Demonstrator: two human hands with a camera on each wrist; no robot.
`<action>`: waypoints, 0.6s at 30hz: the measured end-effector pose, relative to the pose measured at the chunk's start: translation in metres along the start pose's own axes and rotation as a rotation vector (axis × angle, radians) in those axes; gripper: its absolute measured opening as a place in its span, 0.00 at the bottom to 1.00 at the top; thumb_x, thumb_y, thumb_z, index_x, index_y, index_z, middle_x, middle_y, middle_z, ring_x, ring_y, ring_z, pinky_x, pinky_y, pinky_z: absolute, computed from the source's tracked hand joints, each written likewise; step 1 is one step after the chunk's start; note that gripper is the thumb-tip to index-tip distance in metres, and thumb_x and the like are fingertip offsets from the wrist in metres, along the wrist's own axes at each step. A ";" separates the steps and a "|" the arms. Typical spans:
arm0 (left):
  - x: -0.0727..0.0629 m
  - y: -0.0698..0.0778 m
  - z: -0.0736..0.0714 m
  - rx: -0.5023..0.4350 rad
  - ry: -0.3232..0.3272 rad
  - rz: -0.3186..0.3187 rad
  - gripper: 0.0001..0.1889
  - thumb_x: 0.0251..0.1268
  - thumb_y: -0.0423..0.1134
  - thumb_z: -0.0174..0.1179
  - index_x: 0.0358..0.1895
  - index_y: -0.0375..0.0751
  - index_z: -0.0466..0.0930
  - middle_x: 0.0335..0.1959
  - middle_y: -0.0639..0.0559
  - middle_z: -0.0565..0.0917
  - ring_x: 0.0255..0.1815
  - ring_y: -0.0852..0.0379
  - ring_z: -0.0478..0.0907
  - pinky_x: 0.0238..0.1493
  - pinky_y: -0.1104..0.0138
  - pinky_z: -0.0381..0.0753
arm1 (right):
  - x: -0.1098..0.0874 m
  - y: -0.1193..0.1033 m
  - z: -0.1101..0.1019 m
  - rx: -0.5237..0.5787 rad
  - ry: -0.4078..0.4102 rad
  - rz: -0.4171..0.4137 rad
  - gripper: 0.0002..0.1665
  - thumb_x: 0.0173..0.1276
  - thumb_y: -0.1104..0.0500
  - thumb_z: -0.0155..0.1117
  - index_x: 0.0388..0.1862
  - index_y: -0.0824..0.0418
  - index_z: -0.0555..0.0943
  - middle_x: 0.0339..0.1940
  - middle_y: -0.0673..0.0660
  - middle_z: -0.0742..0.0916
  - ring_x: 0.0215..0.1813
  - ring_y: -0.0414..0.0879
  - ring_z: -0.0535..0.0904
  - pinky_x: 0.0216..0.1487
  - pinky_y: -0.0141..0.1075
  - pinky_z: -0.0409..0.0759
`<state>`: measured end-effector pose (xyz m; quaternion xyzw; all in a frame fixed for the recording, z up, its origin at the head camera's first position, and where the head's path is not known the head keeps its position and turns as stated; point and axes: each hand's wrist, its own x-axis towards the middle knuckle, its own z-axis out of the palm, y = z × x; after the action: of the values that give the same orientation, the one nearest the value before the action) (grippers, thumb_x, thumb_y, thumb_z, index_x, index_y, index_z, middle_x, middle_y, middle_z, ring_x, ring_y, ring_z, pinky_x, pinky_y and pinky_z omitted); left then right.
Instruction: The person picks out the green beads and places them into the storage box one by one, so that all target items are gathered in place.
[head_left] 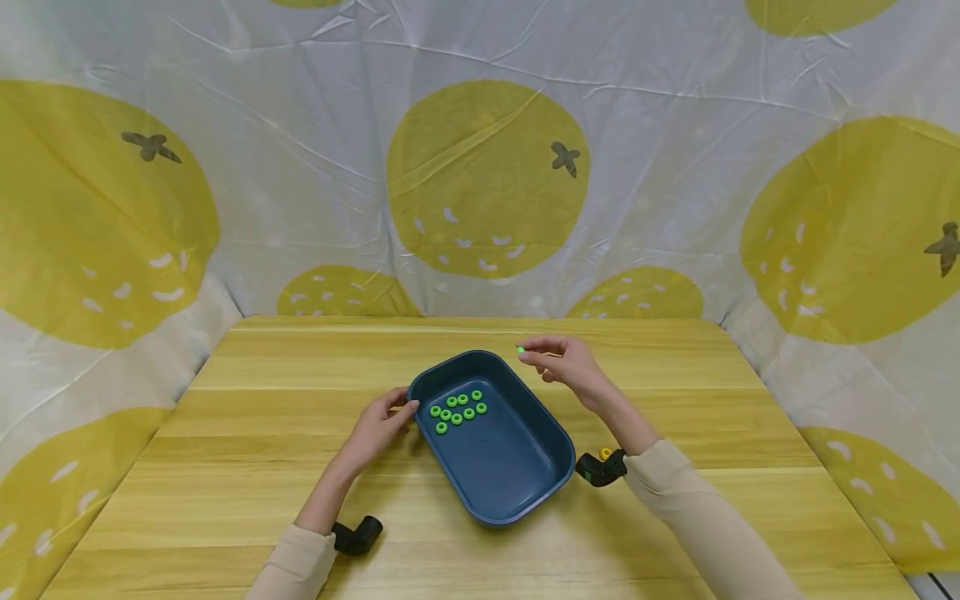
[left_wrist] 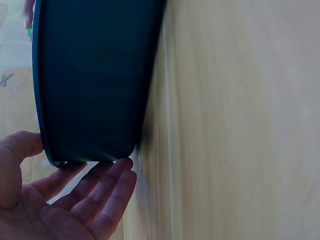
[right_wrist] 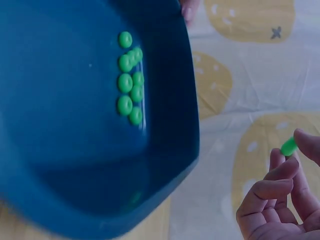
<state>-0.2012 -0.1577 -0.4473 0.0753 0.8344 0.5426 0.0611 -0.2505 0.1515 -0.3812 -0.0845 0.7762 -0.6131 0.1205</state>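
Note:
A deep blue rectangular tray (head_left: 501, 479) lies at an angle on the table, with several small green rings (head_left: 457, 418) grouped on its floor toward the far left end. At the tray's left corner, my left hand (head_left: 381, 427) grips the rim, thumb on the edge and fingers against the outer wall (left_wrist: 95, 90). My right hand (head_left: 566, 364) is raised beyond the tray's far right side. Between its thumb and fingertip it pinches one green ring (right_wrist: 289, 146), seen edge-on in the right wrist view.
On the wooden table (head_left: 247, 467), a small yellow ring (head_left: 605, 453) lies right of the tray, partly behind the right wrist's black camera (head_left: 600, 469). A second black camera (head_left: 358, 536) sits at the left wrist. A fruit-patterned cloth (head_left: 660, 167) hangs behind and along both sides.

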 end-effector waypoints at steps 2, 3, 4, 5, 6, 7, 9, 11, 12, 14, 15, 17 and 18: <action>0.000 0.000 0.000 -0.001 -0.001 -0.002 0.23 0.71 0.42 0.50 0.62 0.29 0.68 0.54 0.33 0.76 0.45 0.45 0.79 0.44 0.58 0.81 | 0.004 -0.002 0.006 0.007 -0.011 -0.012 0.22 0.62 0.52 0.67 0.51 0.62 0.80 0.31 0.48 0.79 0.31 0.44 0.70 0.31 0.30 0.70; 0.000 0.000 0.000 -0.001 0.000 -0.004 0.23 0.71 0.42 0.50 0.62 0.29 0.68 0.54 0.33 0.76 0.45 0.45 0.79 0.44 0.58 0.81 | 0.007 -0.003 0.008 0.010 -0.017 -0.019 0.22 0.62 0.53 0.66 0.51 0.63 0.80 0.31 0.49 0.80 0.31 0.44 0.70 0.31 0.30 0.70; 0.000 0.000 0.000 0.000 0.000 -0.005 0.23 0.71 0.42 0.50 0.62 0.29 0.68 0.54 0.33 0.76 0.45 0.45 0.79 0.45 0.59 0.81 | 0.009 -0.004 0.011 0.013 -0.021 -0.023 0.21 0.62 0.53 0.66 0.51 0.63 0.80 0.32 0.50 0.80 0.31 0.45 0.70 0.31 0.30 0.70; 0.000 0.001 0.000 0.001 0.001 -0.005 0.23 0.71 0.41 0.50 0.62 0.29 0.68 0.54 0.33 0.76 0.45 0.44 0.79 0.44 0.59 0.81 | 0.011 -0.005 0.014 0.018 -0.026 -0.027 0.21 0.62 0.54 0.66 0.51 0.63 0.80 0.32 0.51 0.80 0.31 0.45 0.70 0.30 0.30 0.70; 0.000 0.000 0.000 0.002 0.000 -0.006 0.23 0.71 0.41 0.50 0.62 0.29 0.68 0.54 0.33 0.76 0.45 0.45 0.79 0.44 0.59 0.81 | 0.013 -0.005 0.017 0.021 -0.030 -0.031 0.21 0.62 0.55 0.66 0.51 0.64 0.80 0.33 0.53 0.81 0.31 0.46 0.70 0.31 0.30 0.70; 0.000 0.000 0.000 0.003 0.002 -0.007 0.22 0.71 0.41 0.50 0.62 0.29 0.68 0.54 0.33 0.76 0.45 0.45 0.79 0.44 0.59 0.81 | 0.014 -0.006 0.019 0.020 -0.033 -0.033 0.21 0.62 0.55 0.66 0.51 0.64 0.81 0.34 0.54 0.82 0.32 0.46 0.70 0.31 0.31 0.71; 0.001 0.000 0.000 0.001 0.006 -0.007 0.22 0.71 0.41 0.50 0.62 0.29 0.68 0.54 0.33 0.76 0.45 0.45 0.79 0.44 0.60 0.81 | 0.017 -0.007 0.024 0.012 -0.044 -0.045 0.21 0.62 0.55 0.66 0.51 0.64 0.81 0.35 0.55 0.83 0.33 0.48 0.71 0.32 0.32 0.72; 0.001 -0.001 0.001 0.001 0.006 -0.004 0.22 0.71 0.40 0.50 0.61 0.29 0.68 0.53 0.33 0.76 0.44 0.46 0.79 0.43 0.60 0.81 | 0.020 -0.006 0.028 0.004 -0.053 -0.057 0.19 0.62 0.56 0.66 0.50 0.64 0.81 0.35 0.54 0.84 0.33 0.49 0.72 0.32 0.34 0.73; 0.001 -0.001 0.001 0.001 0.006 -0.002 0.21 0.71 0.40 0.50 0.61 0.29 0.68 0.53 0.33 0.76 0.44 0.46 0.79 0.43 0.61 0.81 | 0.021 -0.006 0.030 -0.002 -0.057 -0.064 0.19 0.62 0.57 0.66 0.50 0.64 0.81 0.34 0.53 0.84 0.33 0.49 0.72 0.32 0.34 0.73; 0.002 -0.002 0.001 0.002 0.007 0.000 0.21 0.71 0.40 0.50 0.61 0.29 0.69 0.53 0.33 0.76 0.43 0.47 0.80 0.42 0.61 0.81 | 0.023 -0.006 0.035 -0.022 -0.063 -0.077 0.19 0.62 0.57 0.66 0.50 0.64 0.81 0.34 0.51 0.84 0.31 0.48 0.72 0.32 0.34 0.73; 0.002 -0.002 0.001 0.002 0.006 0.001 0.21 0.72 0.40 0.50 0.61 0.29 0.68 0.53 0.33 0.76 0.43 0.47 0.80 0.42 0.61 0.81 | 0.024 -0.005 0.037 -0.031 -0.064 -0.079 0.18 0.62 0.57 0.66 0.50 0.64 0.81 0.34 0.49 0.84 0.31 0.48 0.72 0.32 0.34 0.73; 0.001 -0.002 0.001 0.004 0.004 0.001 0.22 0.72 0.40 0.50 0.61 0.29 0.68 0.53 0.33 0.76 0.43 0.47 0.79 0.43 0.61 0.81 | 0.026 -0.003 0.041 -0.063 -0.066 -0.089 0.18 0.61 0.57 0.67 0.49 0.64 0.82 0.35 0.50 0.84 0.30 0.48 0.72 0.31 0.35 0.72; 0.001 -0.001 0.001 0.003 0.004 -0.001 0.22 0.72 0.40 0.50 0.61 0.29 0.68 0.54 0.33 0.76 0.43 0.47 0.79 0.43 0.61 0.81 | 0.027 -0.002 0.043 -0.082 -0.068 -0.096 0.17 0.61 0.57 0.67 0.48 0.63 0.82 0.35 0.52 0.85 0.30 0.51 0.72 0.31 0.34 0.72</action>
<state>-0.2023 -0.1574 -0.4488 0.0738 0.8354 0.5414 0.0594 -0.2635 0.1033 -0.3905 -0.1471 0.7912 -0.5826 0.1139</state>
